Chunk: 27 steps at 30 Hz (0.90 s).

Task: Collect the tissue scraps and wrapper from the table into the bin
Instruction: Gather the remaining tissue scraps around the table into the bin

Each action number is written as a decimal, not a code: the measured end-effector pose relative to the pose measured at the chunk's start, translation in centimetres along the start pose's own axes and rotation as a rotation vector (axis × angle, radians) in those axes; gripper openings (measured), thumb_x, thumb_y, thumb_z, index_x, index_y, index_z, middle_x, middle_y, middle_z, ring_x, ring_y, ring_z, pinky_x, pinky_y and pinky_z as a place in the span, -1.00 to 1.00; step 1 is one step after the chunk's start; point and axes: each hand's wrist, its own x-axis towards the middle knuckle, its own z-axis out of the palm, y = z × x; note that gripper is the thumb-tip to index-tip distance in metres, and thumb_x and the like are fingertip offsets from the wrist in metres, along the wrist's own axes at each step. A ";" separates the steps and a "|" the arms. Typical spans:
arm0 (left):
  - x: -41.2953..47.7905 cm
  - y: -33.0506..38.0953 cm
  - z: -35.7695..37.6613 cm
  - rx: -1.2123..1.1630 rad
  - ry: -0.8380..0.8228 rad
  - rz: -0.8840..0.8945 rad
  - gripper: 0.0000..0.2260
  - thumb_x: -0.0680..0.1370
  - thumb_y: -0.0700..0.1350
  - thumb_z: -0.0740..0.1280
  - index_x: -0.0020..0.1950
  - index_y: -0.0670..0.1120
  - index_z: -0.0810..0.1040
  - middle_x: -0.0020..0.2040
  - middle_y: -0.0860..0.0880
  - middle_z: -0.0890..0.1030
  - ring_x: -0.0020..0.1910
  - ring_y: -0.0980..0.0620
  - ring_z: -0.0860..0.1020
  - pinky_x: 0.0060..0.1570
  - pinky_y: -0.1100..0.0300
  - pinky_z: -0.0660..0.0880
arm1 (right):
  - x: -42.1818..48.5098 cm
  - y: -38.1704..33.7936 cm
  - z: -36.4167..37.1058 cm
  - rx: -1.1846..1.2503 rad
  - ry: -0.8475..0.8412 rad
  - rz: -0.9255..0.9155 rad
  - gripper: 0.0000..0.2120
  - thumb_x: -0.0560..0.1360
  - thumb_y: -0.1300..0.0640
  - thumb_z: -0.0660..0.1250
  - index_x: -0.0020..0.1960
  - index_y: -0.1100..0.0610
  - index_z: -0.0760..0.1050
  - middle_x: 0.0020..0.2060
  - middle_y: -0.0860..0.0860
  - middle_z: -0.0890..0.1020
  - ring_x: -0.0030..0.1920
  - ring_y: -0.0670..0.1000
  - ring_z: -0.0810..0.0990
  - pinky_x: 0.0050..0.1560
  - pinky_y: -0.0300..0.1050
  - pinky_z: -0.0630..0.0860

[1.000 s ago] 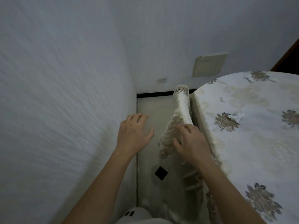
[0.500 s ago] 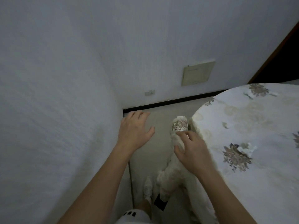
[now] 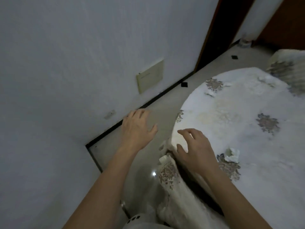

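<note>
The left hand [image 3: 138, 128] is held over the floor [image 3: 161, 113] beside the wall, with fingers spread apart, and nothing is held in it. The right hand [image 3: 196, 150] is laid on the near edge of the tabletop [image 3: 239, 104]. Its fingers are loosely bent and apart, and no scrap is gripped. One tissue scrap [image 3: 233, 153] lies just to the right of this hand, and smaller scraps [image 3: 210, 94] are seen near the far edge. The wrapper cannot be told apart, and no bin is seen.

The collecting seems to be only at its start, since no scrap is picked up yet. For the next move, the right hand probably needs to be carried a little to the right and closed softly on the nearest scrap, because thin tissue is easily torn.

Compared with the earlier frames, the view is turned to the right, so much more of the tabletop is shown. The right hand is moved from the hanging cloth up onto the edge.
</note>
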 end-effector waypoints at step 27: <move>12.3 12.3 18.6 -0.070 -0.611 0.633 -0.56 0.55 0.12 0.31 0.38 0.00 0.45 0.28 -0.04 0.53 0.20 -0.13 0.50 0.10 -0.05 0.52 | -7.6 17.1 -0.2 -0.135 0.033 0.832 -0.42 0.39 0.00 0.49 0.37 0.08 0.46 0.08 0.09 0.60 0.01 0.17 0.58 -0.13 0.06 0.58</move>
